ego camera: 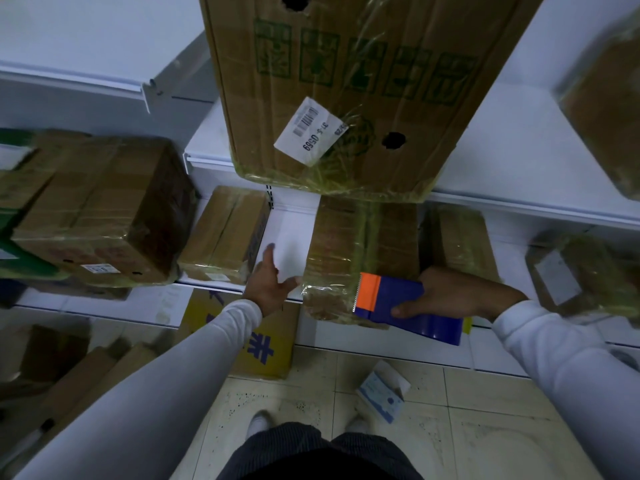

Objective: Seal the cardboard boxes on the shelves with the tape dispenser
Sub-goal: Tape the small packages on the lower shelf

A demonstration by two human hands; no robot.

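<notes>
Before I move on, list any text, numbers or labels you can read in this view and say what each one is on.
"37-5-0569", printed sideways beside a barcode: white label on the big box on the upper shelf.
Green block characters on that box: unreadable through the wrinkled tape.
Blue characters on the yellow box on the floor: partly hidden by the left sleeve.
Small labels on the lower-shelf boxes and the carton on the floor: too blurred.

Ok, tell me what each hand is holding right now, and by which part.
Right hand grips the blue tape dispenser with the orange front around its blue body, behind the serrated blade. Left hand is open, holding nothing.
</notes>
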